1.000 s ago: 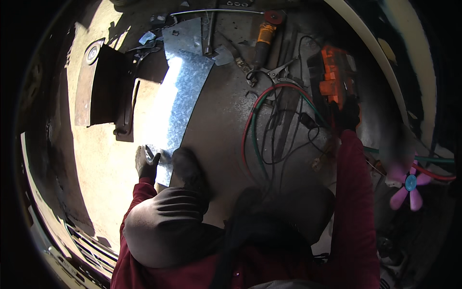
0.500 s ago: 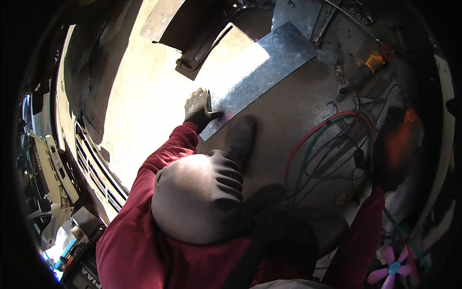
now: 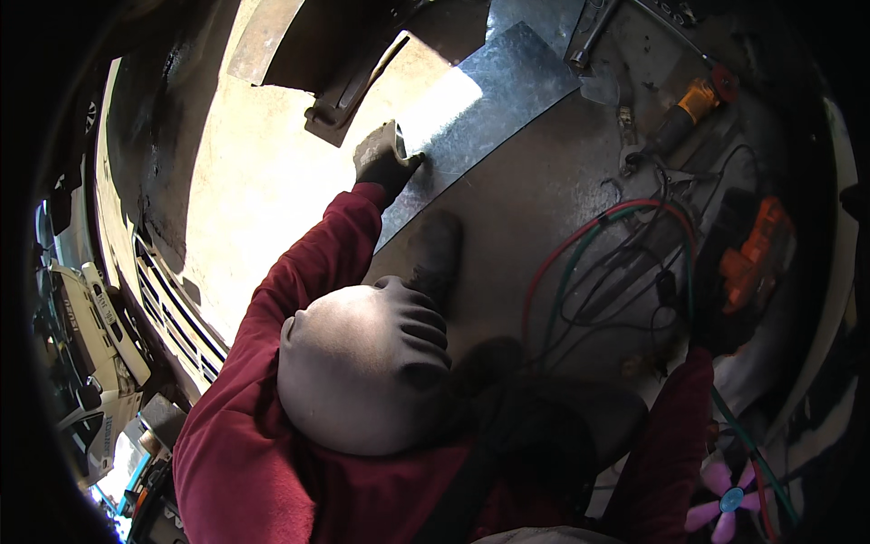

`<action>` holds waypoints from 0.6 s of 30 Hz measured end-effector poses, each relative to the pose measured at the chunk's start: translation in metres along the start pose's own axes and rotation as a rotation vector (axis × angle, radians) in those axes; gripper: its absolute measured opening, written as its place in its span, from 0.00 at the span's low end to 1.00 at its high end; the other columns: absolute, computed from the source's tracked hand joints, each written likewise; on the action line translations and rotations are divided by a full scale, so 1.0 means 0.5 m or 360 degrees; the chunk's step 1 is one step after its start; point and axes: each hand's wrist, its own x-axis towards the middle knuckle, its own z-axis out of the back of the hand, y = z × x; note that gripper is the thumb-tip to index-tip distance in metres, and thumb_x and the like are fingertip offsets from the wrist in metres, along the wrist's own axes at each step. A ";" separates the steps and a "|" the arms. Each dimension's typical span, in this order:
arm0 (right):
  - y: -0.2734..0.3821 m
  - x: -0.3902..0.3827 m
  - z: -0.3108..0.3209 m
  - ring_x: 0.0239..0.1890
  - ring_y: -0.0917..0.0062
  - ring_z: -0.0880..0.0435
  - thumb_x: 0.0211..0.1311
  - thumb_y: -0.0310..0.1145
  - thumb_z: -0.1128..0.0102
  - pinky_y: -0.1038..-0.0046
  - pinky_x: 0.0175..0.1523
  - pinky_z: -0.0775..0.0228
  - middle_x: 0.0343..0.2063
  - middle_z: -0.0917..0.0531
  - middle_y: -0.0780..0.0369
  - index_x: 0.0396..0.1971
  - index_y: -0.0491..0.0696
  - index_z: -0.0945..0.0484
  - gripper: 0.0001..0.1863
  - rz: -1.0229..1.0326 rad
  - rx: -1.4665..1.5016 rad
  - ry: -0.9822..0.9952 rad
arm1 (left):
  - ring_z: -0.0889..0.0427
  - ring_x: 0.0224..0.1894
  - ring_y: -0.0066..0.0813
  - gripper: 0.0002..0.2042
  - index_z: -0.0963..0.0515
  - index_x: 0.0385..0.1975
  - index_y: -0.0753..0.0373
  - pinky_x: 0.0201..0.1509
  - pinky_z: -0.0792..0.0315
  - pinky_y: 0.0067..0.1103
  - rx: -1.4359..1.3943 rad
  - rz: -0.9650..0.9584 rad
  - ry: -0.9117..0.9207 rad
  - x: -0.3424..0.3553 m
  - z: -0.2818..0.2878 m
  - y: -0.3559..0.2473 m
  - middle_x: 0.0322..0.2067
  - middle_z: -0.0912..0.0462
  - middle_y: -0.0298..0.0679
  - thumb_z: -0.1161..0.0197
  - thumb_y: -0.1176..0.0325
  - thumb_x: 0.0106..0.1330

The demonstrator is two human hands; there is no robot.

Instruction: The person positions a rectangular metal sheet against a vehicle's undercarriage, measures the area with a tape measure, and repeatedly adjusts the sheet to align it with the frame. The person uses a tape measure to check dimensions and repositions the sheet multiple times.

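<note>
A long, shiny metal sheet (image 3: 507, 100) lies slanting across the floor ahead of me. My left hand (image 3: 384, 160), in a dark-and-pale glove, rests at the sheet's left side near its closer end, thumb spread from the fingers. In deep shade on the right, my right hand (image 3: 720, 334) grips an orange-and-black power tool (image 3: 754, 254); its exact kind is hard to make out. My dark shoe (image 3: 439, 249) is beside the sheet's near edge, and my knee (image 3: 349, 363) is bent below.
Red and green hoses (image 3: 566, 245) and black cables coil at right. Beyond them lie an orange-and-black tool (image 3: 693, 102) and a metal bar (image 3: 598, 36). A bent metal panel (image 3: 340, 104) is upper left, a slotted grille (image 3: 177, 304) at left, a pink-bladed fan (image 3: 728, 499) lower right.
My left hand has moved farther up along the sheet, and its fingers look more bent. The power tool in my right hand is less blurred. The whole view has shifted slightly.
</note>
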 end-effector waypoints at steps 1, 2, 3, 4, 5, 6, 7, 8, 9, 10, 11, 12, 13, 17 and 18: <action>0.004 0.003 0.004 0.66 0.49 0.20 0.70 0.67 0.39 0.50 0.67 0.26 0.68 0.24 0.44 0.73 0.44 0.31 0.46 0.0050 0.0051 -0.0009 | 0.16 0.47 0.49 0.25 0.23 0.46 0.63 0.53 0.23 0.40 0.0022 0.0022 0.0050 0.000 0.001 -0.004 0.38 0.16 0.44 0.21 0.52 0.60; 0.007 0.006 0.009 0.67 0.49 0.21 0.71 0.66 0.38 0.51 0.68 0.26 0.68 0.24 0.44 0.73 0.43 0.31 0.46 0.0110 0.0053 -0.0062 | 0.15 0.48 0.50 0.25 0.23 0.47 0.63 0.54 0.23 0.40 0.0045 0.0025 0.0066 0.001 0.003 -0.008 0.39 0.15 0.45 0.22 0.52 0.60; 0.010 0.008 0.012 0.67 0.48 0.21 0.71 0.64 0.37 0.51 0.68 0.26 0.68 0.25 0.43 0.72 0.41 0.31 0.45 0.0179 0.0060 -0.0104 | 0.15 0.49 0.50 0.25 0.22 0.47 0.63 0.55 0.23 0.41 0.0069 0.0010 0.0055 0.002 0.005 -0.012 0.40 0.15 0.46 0.22 0.52 0.61; 0.012 0.009 0.015 0.68 0.48 0.21 0.72 0.63 0.36 0.52 0.69 0.27 0.69 0.25 0.43 0.72 0.40 0.31 0.45 0.0230 0.0077 -0.0131 | 0.15 0.53 0.52 0.26 0.21 0.51 0.64 0.58 0.23 0.41 0.0069 0.0074 0.0079 0.004 0.008 -0.015 0.44 0.13 0.49 0.24 0.52 0.62; 0.014 0.008 0.016 0.68 0.48 0.21 0.71 0.64 0.37 0.52 0.69 0.27 0.68 0.25 0.43 0.72 0.40 0.31 0.46 0.0211 0.0071 -0.0128 | 0.15 0.55 0.53 0.27 0.21 0.56 0.64 0.60 0.23 0.42 0.0101 0.0135 0.0069 0.009 0.009 -0.019 0.48 0.12 0.52 0.25 0.52 0.63; 0.015 0.007 0.015 0.67 0.48 0.21 0.71 0.65 0.38 0.52 0.69 0.27 0.68 0.25 0.42 0.73 0.40 0.31 0.47 0.0175 0.0076 -0.0115 | 0.15 0.53 0.52 0.25 0.20 0.51 0.62 0.58 0.22 0.42 0.0112 0.0188 0.0071 0.016 0.013 -0.022 0.46 0.12 0.50 0.25 0.50 0.63; 0.014 0.004 0.014 0.67 0.47 0.21 0.71 0.66 0.38 0.52 0.69 0.27 0.68 0.25 0.42 0.73 0.40 0.32 0.48 0.0150 0.0074 -0.0088 | 0.15 0.52 0.50 0.23 0.20 0.47 0.61 0.56 0.22 0.42 0.0121 0.0217 0.0054 0.024 0.017 -0.024 0.43 0.13 0.48 0.26 0.49 0.63; 0.013 0.001 0.011 0.67 0.47 0.22 0.71 0.67 0.39 0.51 0.69 0.28 0.68 0.25 0.42 0.74 0.39 0.33 0.49 0.0087 0.0002 -0.0056 | 0.14 0.51 0.50 0.23 0.19 0.47 0.61 0.56 0.22 0.41 0.0118 0.0345 0.0164 0.039 0.022 -0.025 0.43 0.12 0.48 0.26 0.49 0.64; 0.010 -0.003 0.006 0.67 0.46 0.22 0.71 0.68 0.40 0.51 0.69 0.28 0.68 0.25 0.41 0.75 0.39 0.33 0.50 0.0029 -0.0078 -0.0010 | 0.14 0.49 0.51 0.24 0.19 0.46 0.62 0.56 0.22 0.41 0.0054 0.0445 0.0270 0.052 0.029 -0.023 0.42 0.12 0.50 0.28 0.47 0.65; 0.007 -0.007 0.001 0.67 0.46 0.22 0.71 0.69 0.40 0.51 0.70 0.28 0.68 0.25 0.41 0.76 0.39 0.34 0.51 -0.0024 -0.0145 0.0032 | 0.13 0.47 0.50 0.24 0.18 0.45 0.62 0.54 0.22 0.40 -0.0008 0.0501 0.0310 0.064 0.033 -0.023 0.40 0.11 0.50 0.30 0.45 0.65; 0.003 -0.010 -0.004 0.68 0.45 0.23 0.70 0.70 0.41 0.51 0.70 0.29 0.68 0.26 0.41 0.76 0.39 0.35 0.52 -0.0030 -0.0179 0.0038 | 0.12 0.45 0.49 0.25 0.18 0.44 0.62 0.52 0.22 0.39 -0.0058 0.0562 0.0342 0.072 0.035 -0.021 0.38 0.11 0.50 0.31 0.43 0.66; -0.002 -0.013 -0.009 0.68 0.45 0.23 0.70 0.71 0.41 0.50 0.70 0.29 0.68 0.26 0.41 0.76 0.39 0.35 0.53 -0.0028 -0.0197 0.0043 | 0.12 0.44 0.48 0.25 0.18 0.43 0.62 0.51 0.22 0.38 -0.0122 0.0608 0.0366 0.079 0.035 -0.019 0.37 0.11 0.50 0.32 0.42 0.66; -0.007 -0.015 -0.013 0.68 0.44 0.23 0.70 0.72 0.42 0.50 0.70 0.29 0.68 0.26 0.41 0.77 0.39 0.35 0.54 -0.0029 -0.0215 0.0047 | 0.12 0.42 0.47 0.25 0.17 0.41 0.62 0.50 0.22 0.37 -0.0185 0.0651 0.0389 0.083 0.034 -0.015 0.36 0.11 0.50 0.33 0.41 0.65; -0.019 -0.023 -0.021 0.67 0.45 0.24 0.69 0.70 0.39 0.48 0.69 0.29 0.68 0.26 0.41 0.76 0.39 0.35 0.53 -0.0041 -0.0269 0.0083 | 0.13 0.36 0.41 0.27 0.17 0.34 0.65 0.45 0.23 0.35 -0.0729 0.0626 0.0431 0.080 0.002 0.002 0.31 0.12 0.48 0.35 0.41 0.67; -0.019 -0.024 -0.021 0.67 0.45 0.23 0.69 0.70 0.39 0.48 0.69 0.29 0.67 0.25 0.41 0.76 0.39 0.35 0.53 -0.0033 -0.0288 0.0074 | 0.15 0.34 0.38 0.27 0.16 0.31 0.67 0.44 0.23 0.34 -0.0748 0.0579 0.0482 0.073 -0.005 0.008 0.29 0.13 0.48 0.36 0.42 0.70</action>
